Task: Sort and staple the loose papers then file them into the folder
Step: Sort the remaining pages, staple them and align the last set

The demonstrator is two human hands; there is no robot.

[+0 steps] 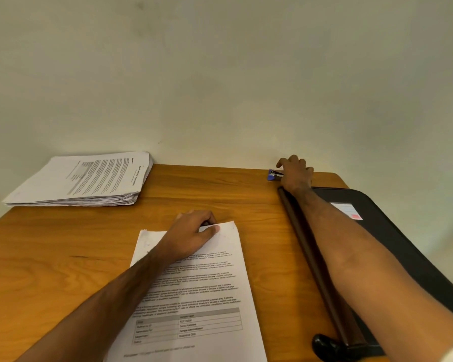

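A printed set of papers [202,291] lies on the wooden table in front of me. My left hand [194,233] rests on its top edge, thumb and fingers pinching the upper right part of the sheets. At the table's far edge near the wall, my right hand [296,172] is closed over a small blue stapler [273,175], whose front end sticks out to the left of my fingers. A thick stack of loose papers [89,181] sits at the far left corner. A black folder [392,231] lies at the right, partly under my right forearm.
The wooden table [50,257] meets a pale wall at its far edge. A dark brown bar [317,265] runs along the folder's left side, ending in a black knob [324,344] near me. A white and red label [348,211] is on the folder.
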